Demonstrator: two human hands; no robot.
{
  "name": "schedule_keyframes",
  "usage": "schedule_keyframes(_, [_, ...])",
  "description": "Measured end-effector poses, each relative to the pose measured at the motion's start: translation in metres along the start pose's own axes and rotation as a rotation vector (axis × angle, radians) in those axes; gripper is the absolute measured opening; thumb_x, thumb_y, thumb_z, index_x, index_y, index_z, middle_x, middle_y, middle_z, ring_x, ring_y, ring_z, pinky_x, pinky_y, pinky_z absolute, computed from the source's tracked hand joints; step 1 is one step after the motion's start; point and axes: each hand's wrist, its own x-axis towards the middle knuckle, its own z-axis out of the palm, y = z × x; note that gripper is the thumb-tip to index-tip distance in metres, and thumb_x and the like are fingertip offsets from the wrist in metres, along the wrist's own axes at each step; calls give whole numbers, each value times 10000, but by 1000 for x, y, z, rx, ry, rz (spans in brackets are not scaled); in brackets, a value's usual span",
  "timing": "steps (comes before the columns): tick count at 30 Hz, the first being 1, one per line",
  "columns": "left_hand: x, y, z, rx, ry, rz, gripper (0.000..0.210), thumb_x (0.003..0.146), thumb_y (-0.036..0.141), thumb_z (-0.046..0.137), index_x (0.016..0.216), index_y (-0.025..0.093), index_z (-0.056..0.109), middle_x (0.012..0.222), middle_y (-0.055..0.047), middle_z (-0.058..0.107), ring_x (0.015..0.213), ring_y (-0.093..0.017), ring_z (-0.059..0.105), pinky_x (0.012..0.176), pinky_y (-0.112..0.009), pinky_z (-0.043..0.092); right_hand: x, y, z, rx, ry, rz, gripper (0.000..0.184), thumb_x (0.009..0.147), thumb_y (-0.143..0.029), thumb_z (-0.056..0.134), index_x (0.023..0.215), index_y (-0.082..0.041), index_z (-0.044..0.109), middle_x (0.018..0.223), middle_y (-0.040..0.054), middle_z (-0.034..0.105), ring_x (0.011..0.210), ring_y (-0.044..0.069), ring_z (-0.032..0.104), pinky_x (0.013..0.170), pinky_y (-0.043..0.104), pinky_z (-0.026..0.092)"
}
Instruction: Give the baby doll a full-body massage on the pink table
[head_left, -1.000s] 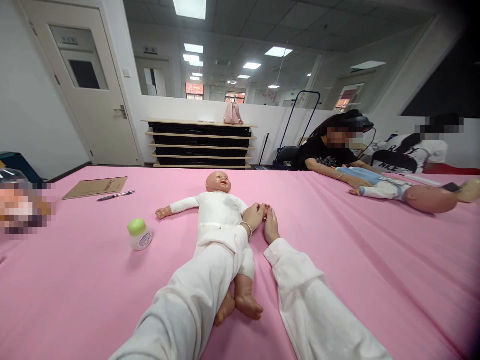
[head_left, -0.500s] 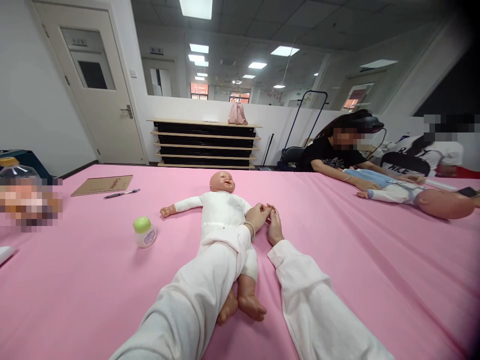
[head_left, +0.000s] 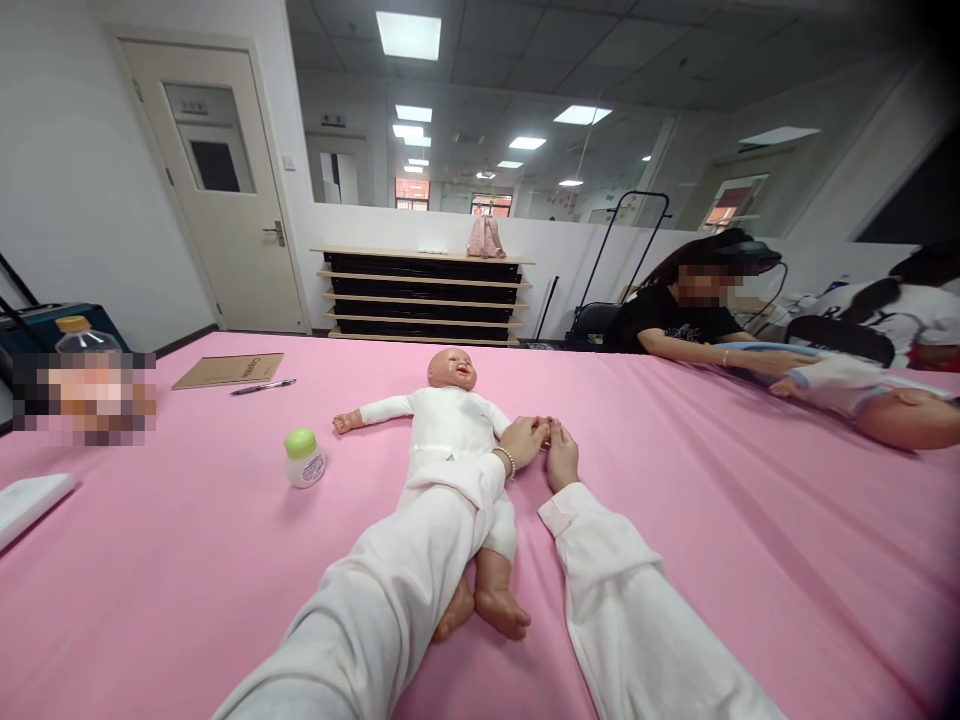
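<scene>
A baby doll (head_left: 448,418) in a white suit lies on its back on the pink cloth, head away from me, bare feet toward me. My left arm crosses over its lower body. My left hand (head_left: 523,443), a beaded bracelet at its wrist, is closed around the end of the doll's arm on the right. From the other side my right hand (head_left: 562,456) meets it with bent fingers, pinching the same small hand. The doll's hand is mostly hidden by my fingers. Its other arm stretches out to the left.
Left of the doll stands a small jar (head_left: 304,460) with a green lid. Beyond it are a pen (head_left: 263,387), a brown notebook (head_left: 229,370), a bottle (head_left: 88,345) and a white object (head_left: 34,505). At right, a person (head_left: 686,310) handles another doll (head_left: 904,415).
My view has turned slightly left. My right fingers have bent in closer to my left hand over the doll's hand. At right, the other person's doll has shifted.
</scene>
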Motion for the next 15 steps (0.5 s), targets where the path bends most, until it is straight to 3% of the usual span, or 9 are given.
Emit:
schedule_keyframes(3, [-11,10,-5,66,-196,-27,408,741,255,585,1120,104,571,1107,-195,566,956,-223,582,823,-295,450,15,10,-12,50,164,31,440,705,-544,512,917,-161,548,965,83,627,832,171,606,730,325,492])
schedule_keyframes(6, [-3,7,-52,93,-191,4,445,738,204,556,1165,79,542,1174,-187,537,1063,-227,532,915,-283,399,27,20,-23,-51,295,34,413,711,-449,488,1023,-179,480,1036,84,584,878,175,589,720,334,495])
schedule_keyframes(8, [3,-7,-99,133,-124,34,424,746,144,511,1165,80,537,1195,-169,521,1149,-217,465,1000,-283,319,29,23,-26,-150,299,-3,402,706,-391,481,1048,-179,473,1046,88,572,936,186,568,795,355,473])
schedule_keyframes(11, [0,-45,-170,470,129,-5,419,739,104,470,1150,66,536,1178,-195,508,1160,-261,442,1003,-359,313,23,20,-22,-270,293,-46,374,698,-313,480,1041,-165,502,1057,100,569,1018,206,526,917,384,398])
schedule_keyframes(13, [-10,-75,-204,680,258,-97,446,724,105,483,1165,48,519,1170,-229,501,1192,-322,398,992,-441,298,19,15,-18,-353,291,-58,384,701,-290,477,1054,-144,514,1088,123,557,1042,226,508,937,399,372])
schedule_keyframes(15, [-23,-104,-223,807,357,-168,515,717,107,495,1226,33,461,1220,-257,458,1246,-373,307,985,-506,263,16,10,-15,-436,291,-95,396,705,-296,483,1050,-105,526,1096,160,544,1047,251,496,943,419,354])
